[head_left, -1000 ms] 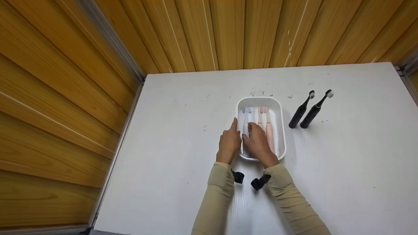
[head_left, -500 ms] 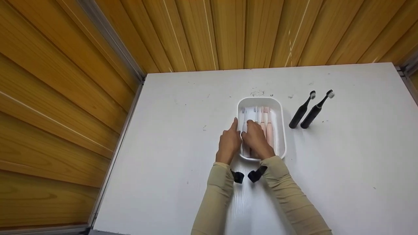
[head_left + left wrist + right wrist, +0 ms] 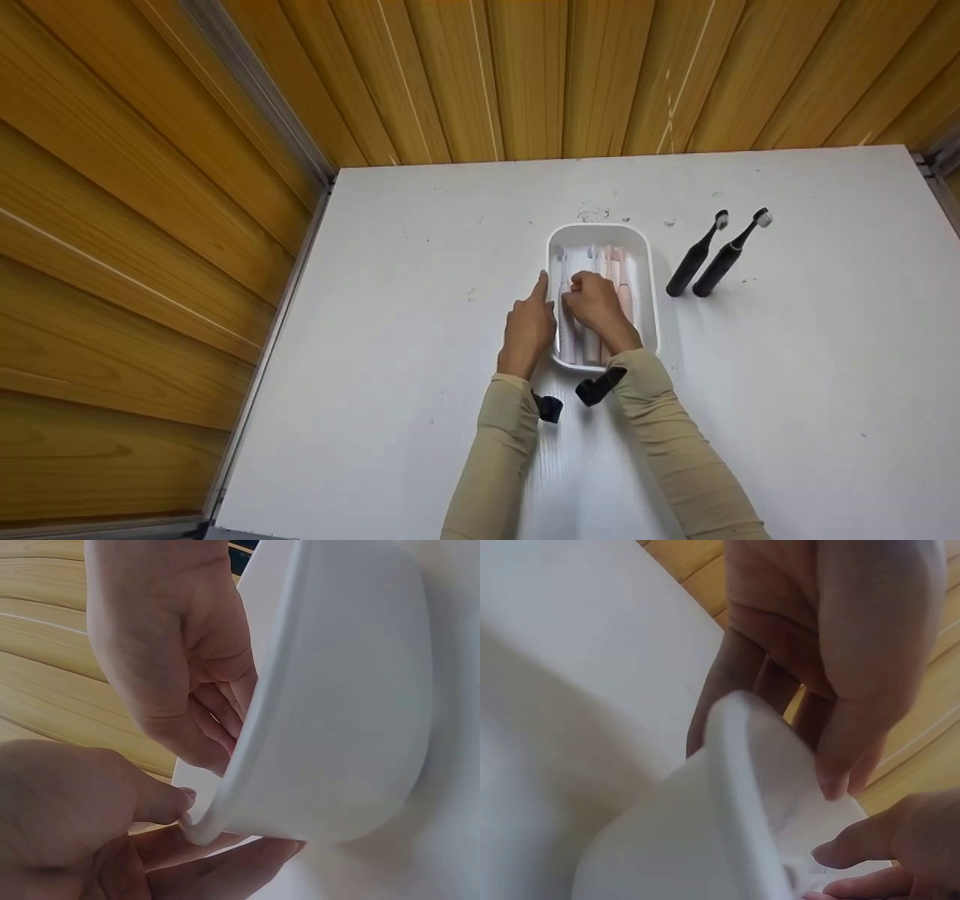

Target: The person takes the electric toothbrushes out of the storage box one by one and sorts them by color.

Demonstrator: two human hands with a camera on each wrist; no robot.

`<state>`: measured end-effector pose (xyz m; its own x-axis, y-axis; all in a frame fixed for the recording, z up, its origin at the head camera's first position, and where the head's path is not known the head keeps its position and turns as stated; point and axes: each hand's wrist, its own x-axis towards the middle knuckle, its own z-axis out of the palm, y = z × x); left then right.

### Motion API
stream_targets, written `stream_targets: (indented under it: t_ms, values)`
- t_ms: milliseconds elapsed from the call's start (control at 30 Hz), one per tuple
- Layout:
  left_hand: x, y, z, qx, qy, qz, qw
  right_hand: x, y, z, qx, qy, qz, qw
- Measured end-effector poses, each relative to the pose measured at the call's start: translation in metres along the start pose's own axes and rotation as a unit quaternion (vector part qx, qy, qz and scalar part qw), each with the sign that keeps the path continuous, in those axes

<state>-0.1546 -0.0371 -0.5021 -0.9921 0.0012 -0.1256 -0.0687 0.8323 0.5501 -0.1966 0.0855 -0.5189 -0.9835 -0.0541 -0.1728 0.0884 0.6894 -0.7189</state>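
Note:
A white plastic bin (image 3: 651, 300) with rounded corners holds two pale toothbrushes and two pink toothbrushes (image 3: 625, 292) lying side by side. My left hand (image 3: 529, 326) grips the bin's left rim, thumb on the inner side and fingers outside, the index finger extended along the edge. Inside the bin is my right hand (image 3: 598, 304), its thumb and fingertips apart beside the leftmost pale toothbrush (image 3: 567, 341). Under that hand runs the second pale toothbrush (image 3: 592, 349), partly covered by it. In the left wrist view the bin's wall hides the right fingertips.
Two black electric toothbrushes (image 3: 688, 266) stand upright on the white table (image 3: 390, 315), right of the bin. Wood-look panels (image 3: 517, 82) rise behind the table and along its left side. A small black camera sits at each wrist.
The second pale toothbrush has shifted right, away from the leftmost one and close to the pink pair. My right hand has moved slightly with it; my left hand stays on the rim.

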Motion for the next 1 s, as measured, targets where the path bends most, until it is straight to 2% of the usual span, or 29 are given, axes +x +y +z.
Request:
stream_targets:
  t_ms: [333,433,633,1000]
  values:
    - [-0.001,0.004,-0.001,0.010,-0.009,-0.009,0.9999,0.008,0.001,-0.015,-0.012,-0.052,0.016,0.9985]
    - [0.000,0.004,-0.002,0.012,-0.010,-0.011,0.9998,0.009,0.000,-0.016,-0.023,-0.060,0.005,0.9979]
    - [-0.001,0.003,-0.002,0.011,-0.004,-0.009,0.9999,0.011,-0.003,-0.011,-0.050,-0.055,-0.036,0.9966]
    - [0.000,0.003,0.000,0.014,-0.007,-0.011,0.9998,0.010,0.000,-0.008,-0.021,-0.031,-0.025,0.9990]
